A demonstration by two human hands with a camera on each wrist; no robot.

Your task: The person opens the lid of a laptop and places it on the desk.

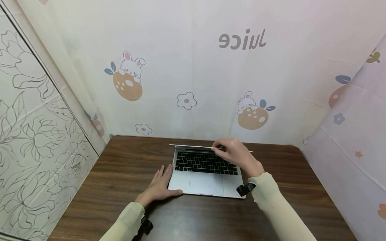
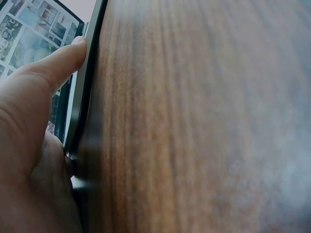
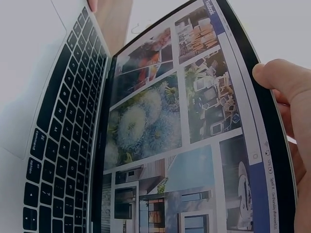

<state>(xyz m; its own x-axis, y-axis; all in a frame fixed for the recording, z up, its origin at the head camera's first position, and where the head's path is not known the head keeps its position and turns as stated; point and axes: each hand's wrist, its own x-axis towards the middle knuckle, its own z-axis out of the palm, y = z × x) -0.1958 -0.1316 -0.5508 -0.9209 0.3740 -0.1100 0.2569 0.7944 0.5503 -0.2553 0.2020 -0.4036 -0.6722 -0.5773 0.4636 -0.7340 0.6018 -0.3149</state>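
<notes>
A silver laptop (image 1: 206, 184) sits on the wooden table with its black keyboard (image 1: 199, 162) facing up. Its lid stands raised, and the head view catches it nearly edge-on. The lit screen (image 3: 146, 121) shows a grid of photos in the right wrist view. My right hand (image 1: 236, 154) pinches the lid's top edge, thumb on the screen side and fingers behind. At the laptop's front left corner rests my left hand (image 1: 161, 187), fingers extended along the left side. Its thumb (image 2: 63, 63) lies on the front edge in the left wrist view.
The dark brown wooden table (image 1: 126, 160) extends around the laptop on all sides. Behind it hangs a pale curtain (image 1: 193, 67) printed with rabbits and flowers. A panel with line-drawn flowers (image 1: 39, 140) stands to the left.
</notes>
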